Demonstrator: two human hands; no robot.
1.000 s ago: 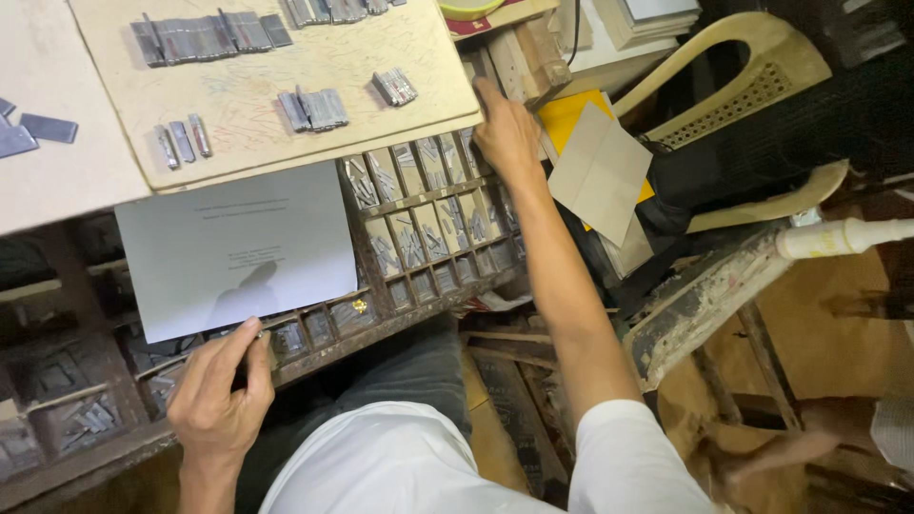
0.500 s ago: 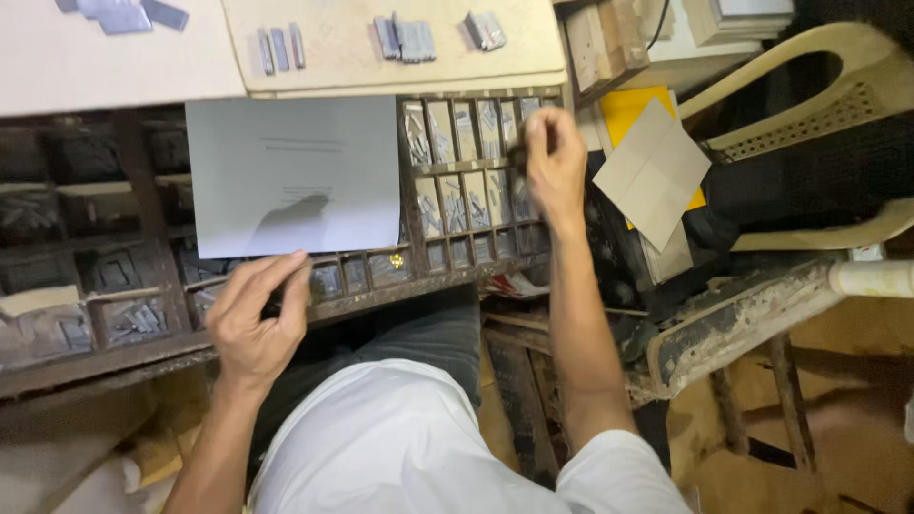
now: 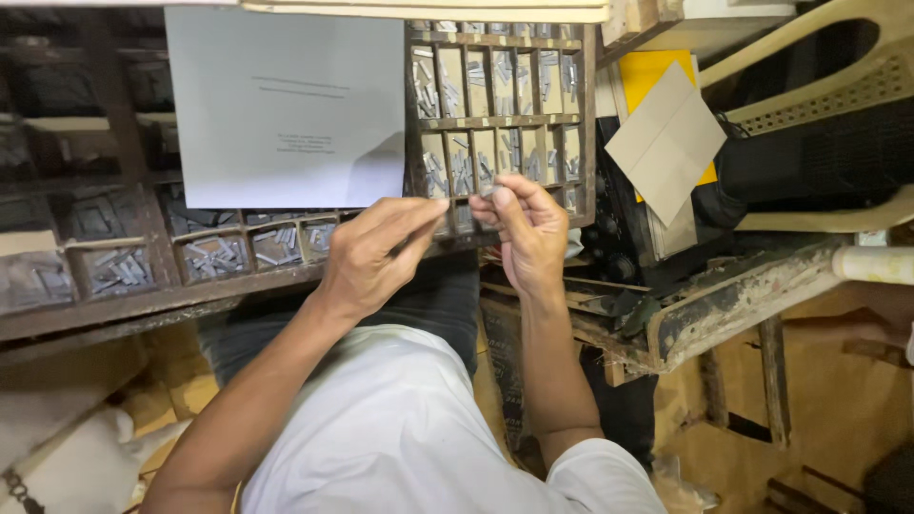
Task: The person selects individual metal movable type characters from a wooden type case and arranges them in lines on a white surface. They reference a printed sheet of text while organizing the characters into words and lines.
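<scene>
We see both hands meeting at the near edge of the wooden type case [image 3: 505, 122], a dark tray split by thin slats into many small compartments. The left hand [image 3: 376, 252] has its fingers drawn together, thumb and forefinger tips closed toward each other just in front of the case's front rail; whether a piece sits between them we cannot tell, since the fingertips hide it. The right hand [image 3: 528, 228] is likewise pinched, its thumb and first fingers pressed together on what looks like a small grey metal type piece [image 3: 493, 190], held right at the case's front rail and almost touching the left fingertips.

The compartments at the right end of the case hold loose grey metal sorts [image 3: 455, 171], lying in uneven heaps, some standing on edge. Further left along the front row of the case, more compartments hold similar grey pieces [image 3: 211, 255], and others are too dark to read.

A sheet of white paper [image 3: 286, 105] with a few faint printed lines lies flat over the middle of the case, covering several compartments. To the right of the case, a folded grey card [image 3: 666, 143] rests on something yellow [image 3: 657, 81].
</scene>
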